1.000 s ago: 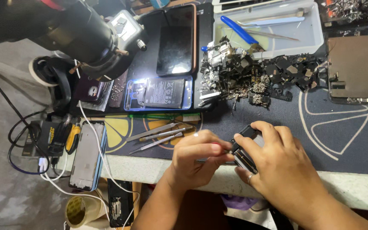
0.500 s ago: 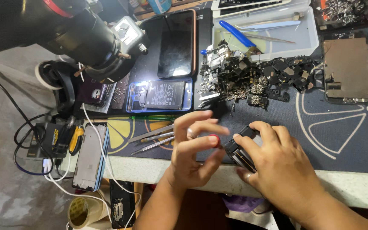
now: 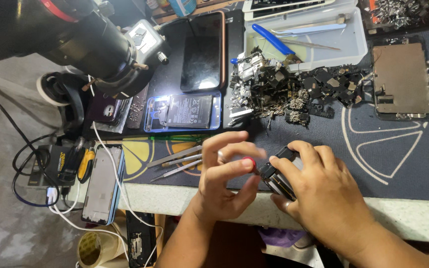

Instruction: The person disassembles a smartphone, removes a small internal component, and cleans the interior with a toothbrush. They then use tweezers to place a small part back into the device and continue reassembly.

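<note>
The right hand grips a dark phone at the table's near edge. The left hand pinches a red-tipped tool against it. Behind, a clear tray holds a blue-handled tool and tweezers.

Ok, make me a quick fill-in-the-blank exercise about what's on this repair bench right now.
1. The right hand grips a small dark ____ at the mat's front edge.
2. The left hand pinches a thin tool with a ____ cap.
3. The clear plastic tray holds a tool with a ____ handle.
4. The heap of small dark parts lies ____ the hands.

Missing words: phone; red; blue; beyond
</note>
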